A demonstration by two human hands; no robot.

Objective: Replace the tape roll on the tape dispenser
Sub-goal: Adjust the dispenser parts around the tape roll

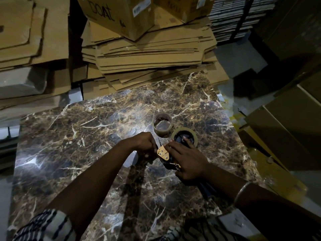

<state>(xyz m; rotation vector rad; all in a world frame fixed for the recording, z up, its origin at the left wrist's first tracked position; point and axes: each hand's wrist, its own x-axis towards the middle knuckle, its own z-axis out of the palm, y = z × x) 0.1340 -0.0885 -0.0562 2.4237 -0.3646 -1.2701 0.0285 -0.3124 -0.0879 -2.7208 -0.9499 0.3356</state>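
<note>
Spreading across the lower view, the dark brown marble-veined tabletop (69,153) carried everything, with stacked flattened cardboard sheets (147,54) piled at its far edge. The black-and-gold handheld tape dispenser (167,158) lay on its side near the middle, its long axis running from the blue handle near the person out to the hub, where a tan full tape roll (185,137) already sat. The right hand (188,162) pressed flat over the dispenser body, fingers extended toward that roll. The left hand (145,145) was clenched at the gold plate end, apparently pinching tape there, though I could not tell. A nearly spent cardboard-cored tape roll (162,124) stood just beyond, apart.
</note>
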